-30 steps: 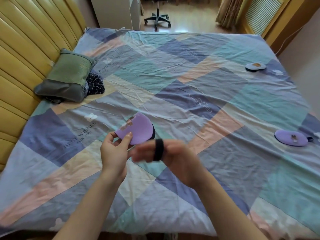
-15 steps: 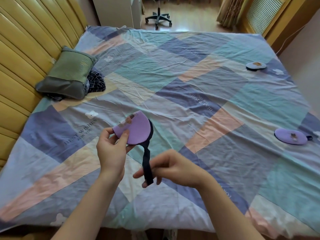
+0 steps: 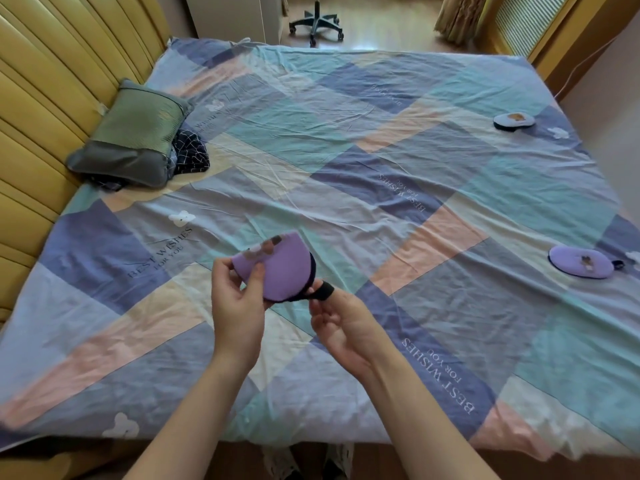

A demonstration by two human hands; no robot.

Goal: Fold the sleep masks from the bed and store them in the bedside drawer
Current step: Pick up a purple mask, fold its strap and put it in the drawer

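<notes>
A purple sleep mask (image 3: 282, 268), folded in half, is pinched in my left hand (image 3: 237, 306) above the near part of the bed. Its black elastic strap (image 3: 320, 292) runs under the mask's lower edge and loops over a finger of my right hand (image 3: 341, 323), which holds it just right of the mask. A second purple sleep mask (image 3: 581, 262) lies flat at the bed's right side. A third mask (image 3: 514, 121), pale with a dark edge, lies at the far right. No drawer is in view.
The bed (image 3: 346, 161) carries a patchwork sheet. A green pillow (image 3: 133, 133) on dark checked cloth (image 3: 188, 155) lies at the left by the yellow padded headboard (image 3: 45, 109). An office chair base (image 3: 317, 24) stands on the floor beyond the bed.
My right hand has lifted from below the mask, where it pulled the strap down, to beside the mask's right edge. The strap now runs along the mask's bottom. The left hand stayed put.
</notes>
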